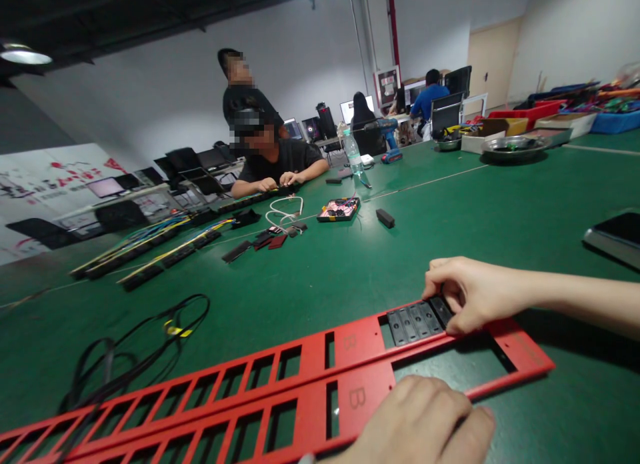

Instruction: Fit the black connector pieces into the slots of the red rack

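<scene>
Two long red slotted frames [345,347], each marked "B", lie side by side on the green table. My right hand [473,294] is closed in a pinch on a black rectangular block [441,312] at the far frame's right-hand opening. Several similar black blocks [413,323] sit in a row in that opening, just left of my fingers. Over the near frame's front edge, my left hand [420,427] is closed with bent fingers against the red frame; its fingertips are hidden. The near frame's large opening shows bare table through it.
A looped black strap [107,357] crosses the frames' left part. Beyond lie wired black strips [170,254], a white cable [283,214], a small open box [339,209] and a dark block [385,218]. A co-worker [280,157] leans on the far side. A phone-like device [615,237] lies right.
</scene>
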Available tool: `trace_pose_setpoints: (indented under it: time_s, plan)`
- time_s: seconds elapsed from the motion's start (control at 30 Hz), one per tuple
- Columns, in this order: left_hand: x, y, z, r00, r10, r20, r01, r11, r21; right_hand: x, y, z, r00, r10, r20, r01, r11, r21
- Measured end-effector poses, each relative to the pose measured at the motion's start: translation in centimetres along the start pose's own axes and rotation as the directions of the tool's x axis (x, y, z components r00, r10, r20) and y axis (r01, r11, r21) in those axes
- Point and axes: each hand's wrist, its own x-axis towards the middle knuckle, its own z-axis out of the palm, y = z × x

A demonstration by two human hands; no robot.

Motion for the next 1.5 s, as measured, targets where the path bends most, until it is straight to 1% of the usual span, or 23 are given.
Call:
trace_pose_setpoints:
  time_s: [0.1,0.23,0.4,0.47,0.57,0.67,0.77,0.83,1.2,1.33,1.5]
  plan:
    - [0.0,0.0,0.1,1.0,0.003,-0.007,-0.003,1.0,-0.001,0.1,0.1,0.0,1.0,0.012,0.012,-0.013,0.999,0.031]
    - [0.0,0.0,0.2,1.0,0.007,-0.008,-0.007,1.0,-0.003,0.0,0.1,0.1,1.0,0.02,-0.006,-0.02,1.0,0.002]
    - [0.0,0.0,0.2,1.0,0.018,0.001,-0.018,1.0,0.015,-0.4,-0.6,-0.1,0.997,-0.01,-0.071,-0.004,0.98,-0.199]
    - [0.0,0.0,0.4,1.0,0.024,-0.003,-0.024,1.0,0.016,-0.6,-0.9,-0.2,0.997,-0.018,-0.076,-0.003,0.966,-0.26]
    - [-0.1,-0.1,0.5,1.0,0.031,-0.006,-0.031,0.999,0.008,-0.7,-1.0,-0.3,0.998,-0.033,-0.054,0.015,0.955,-0.297]
    - [-0.1,0.0,0.5,1.0,0.023,0.005,-0.023,1.0,0.017,-0.5,-0.9,-0.5,0.999,-0.032,0.002,0.031,0.96,-0.278]
    - [0.0,-0.1,0.5,0.999,0.031,0.006,-0.032,0.999,0.029,-0.4,-0.8,-0.7,0.998,0.0,0.061,0.014,0.974,-0.227]
    - [0.0,-0.1,0.6,0.999,0.037,0.005,-0.037,0.999,0.032,-0.4,-0.8,-0.7,0.997,0.01,0.079,0.006,0.98,-0.199]
    - [-0.2,-0.1,0.7,0.999,0.041,0.028,-0.041,0.999,-0.004,-0.6,-1.4,-1.0,0.993,-0.033,0.11,0.052,0.982,-0.181]
    - [-0.2,-0.1,0.8,0.999,0.031,0.032,-0.03,0.999,-0.014,-0.6,-1.2,-0.9,0.994,-0.031,0.104,0.047,0.987,-0.151]
    - [-0.2,-0.1,0.7,0.999,0.021,0.045,-0.021,1.0,-0.011,-0.6,-1.1,-0.8,0.994,-0.026,0.11,0.043,0.987,-0.154]
